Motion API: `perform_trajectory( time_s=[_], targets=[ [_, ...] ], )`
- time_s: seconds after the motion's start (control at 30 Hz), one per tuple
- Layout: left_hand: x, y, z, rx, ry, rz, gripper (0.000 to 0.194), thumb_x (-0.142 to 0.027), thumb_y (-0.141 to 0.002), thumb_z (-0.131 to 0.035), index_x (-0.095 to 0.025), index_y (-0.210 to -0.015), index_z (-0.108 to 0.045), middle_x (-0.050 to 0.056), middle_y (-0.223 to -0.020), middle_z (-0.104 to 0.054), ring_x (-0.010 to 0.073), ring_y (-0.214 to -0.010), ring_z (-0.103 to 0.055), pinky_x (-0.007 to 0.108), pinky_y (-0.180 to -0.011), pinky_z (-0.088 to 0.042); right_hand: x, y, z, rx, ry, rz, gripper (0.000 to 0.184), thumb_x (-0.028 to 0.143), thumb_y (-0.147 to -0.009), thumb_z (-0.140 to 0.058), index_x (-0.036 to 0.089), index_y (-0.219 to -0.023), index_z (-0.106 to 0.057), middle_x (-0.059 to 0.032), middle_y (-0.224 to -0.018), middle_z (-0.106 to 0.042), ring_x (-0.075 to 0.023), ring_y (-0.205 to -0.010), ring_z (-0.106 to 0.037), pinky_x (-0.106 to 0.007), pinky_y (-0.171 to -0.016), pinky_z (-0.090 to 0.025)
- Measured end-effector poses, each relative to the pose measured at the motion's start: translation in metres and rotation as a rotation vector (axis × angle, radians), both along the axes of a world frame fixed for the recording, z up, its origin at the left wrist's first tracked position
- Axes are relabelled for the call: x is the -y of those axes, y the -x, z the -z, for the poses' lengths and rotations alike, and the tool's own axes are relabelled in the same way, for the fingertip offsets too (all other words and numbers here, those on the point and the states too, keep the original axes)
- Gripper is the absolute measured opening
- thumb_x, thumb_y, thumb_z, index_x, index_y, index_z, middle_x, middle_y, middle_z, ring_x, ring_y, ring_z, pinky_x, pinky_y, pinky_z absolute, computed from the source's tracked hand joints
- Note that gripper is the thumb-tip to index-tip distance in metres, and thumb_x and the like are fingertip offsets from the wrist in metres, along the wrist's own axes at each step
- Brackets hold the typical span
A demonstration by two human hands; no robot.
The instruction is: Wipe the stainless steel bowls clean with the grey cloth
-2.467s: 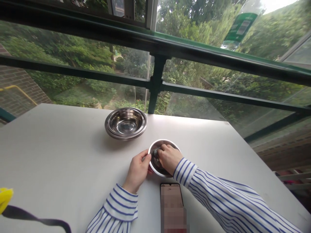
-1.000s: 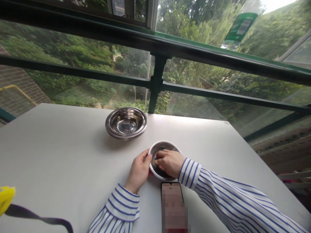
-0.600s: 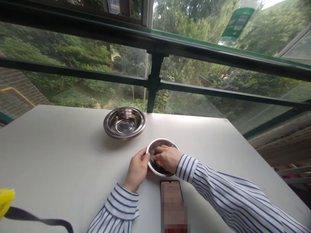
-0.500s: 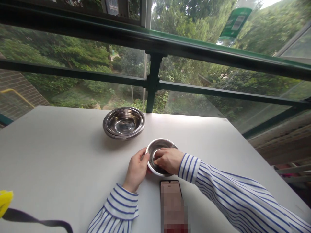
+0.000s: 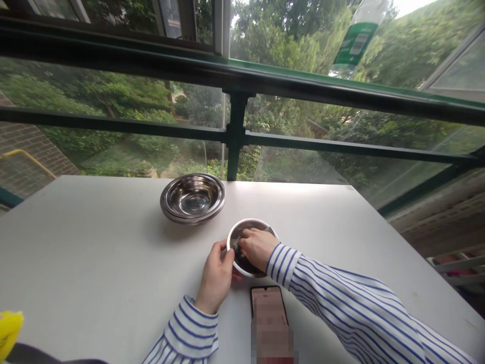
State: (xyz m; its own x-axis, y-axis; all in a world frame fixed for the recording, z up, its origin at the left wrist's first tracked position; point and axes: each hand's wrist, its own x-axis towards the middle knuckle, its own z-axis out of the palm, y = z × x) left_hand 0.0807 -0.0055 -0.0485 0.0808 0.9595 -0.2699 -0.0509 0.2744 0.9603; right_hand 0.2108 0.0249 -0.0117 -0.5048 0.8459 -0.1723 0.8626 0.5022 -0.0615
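Note:
A small round metal bowl stands on the white table, in front of me. My left hand grips its left rim, thumb at the lip and fingers against the outer side. Inside the bowl is my right hand, its fingers bent down toward the inner wall. A small greyish bit shows by the fingertips, but what they hold is hidden. Farther back on the left sits a larger shiny metal bowl, apparently nested in another wide-rimmed one.
A phone lies just in front of the small bowl, its screen partly blurred. Dark green railing and glass border the table's far edge. A bottle with a green label stands on the rail. Something yellow shows at lower left.
My right hand has shifted slightly left within the bowl, toward its inner left wall. My left hand keeps its hold on the rim. The view has tilted slightly.

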Motion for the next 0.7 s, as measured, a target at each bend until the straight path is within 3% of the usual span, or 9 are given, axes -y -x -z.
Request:
perform_trajectory(
  time_s=[0.17,0.27,0.4,0.53,0.7],
  targets=[
    [0.0,0.002,-0.002,-0.023,0.061,0.01,0.017,-0.032,-0.074,-0.056,-0.017,-0.08,-0.049,-0.004,-0.049,-0.057,0.0148,-0.044,-0.057,0.026,-0.042,-0.049,-0.005,-0.007,0.0,-0.016,0.019,-0.039,0.02,0.019,-0.08,-0.049,0.018,-0.087,-0.067,-0.0076,-0.089,-0.062,-0.0211,-0.082,-0.055,-0.03,-0.065,-0.042],
    [-0.003,0.006,-0.007,-0.081,0.036,0.018,0.027,-0.043,-0.072,-0.056,-0.016,-0.071,-0.052,-0.002,-0.049,-0.056,0.0153,-0.047,-0.057,0.024,-0.04,-0.047,-0.002,-0.019,-0.001,-0.042,0.073,-0.129,0.02,0.019,-0.077,-0.053,0.025,-0.09,-0.068,-0.003,-0.096,-0.062,-0.0186,-0.086,-0.054,-0.027,-0.066,-0.041],
    [-0.007,0.006,-0.01,-0.086,-0.001,-0.053,0.03,-0.042,-0.072,-0.057,-0.014,-0.082,-0.057,-0.001,-0.064,-0.058,0.0118,-0.046,-0.054,0.022,-0.037,-0.045,0.006,-0.033,0.001,-0.077,0.136,-0.233,0.028,0.015,-0.072,-0.058,0.03,-0.095,-0.067,0.0012,-0.106,-0.061,-0.017,-0.094,-0.052,-0.026,-0.075,-0.039],
    [-0.007,0.001,-0.01,-0.035,-0.009,0.074,0.035,-0.039,-0.073,-0.057,-0.014,-0.096,-0.06,-0.001,-0.062,-0.059,0.0106,-0.043,-0.051,0.022,-0.038,-0.043,0.016,-0.037,0.002,-0.13,0.145,-0.282,0.028,0.014,-0.073,-0.057,0.028,-0.095,-0.066,0.0009,-0.105,-0.061,-0.017,-0.093,-0.051,-0.027,-0.077,-0.038],
    [-0.005,0.001,-0.007,-0.038,-0.004,0.189,0.032,-0.04,-0.077,-0.052,-0.015,-0.095,-0.061,-0.004,-0.046,-0.054,0.0101,-0.034,-0.047,0.02,-0.033,-0.039,0.022,-0.023,0.0,-0.06,0.055,-0.145,0.018,0.02,-0.08,-0.05,0.023,-0.086,-0.067,-0.0037,-0.094,-0.062,-0.017,-0.085,-0.053,-0.026,-0.069,-0.041]
  ],
)
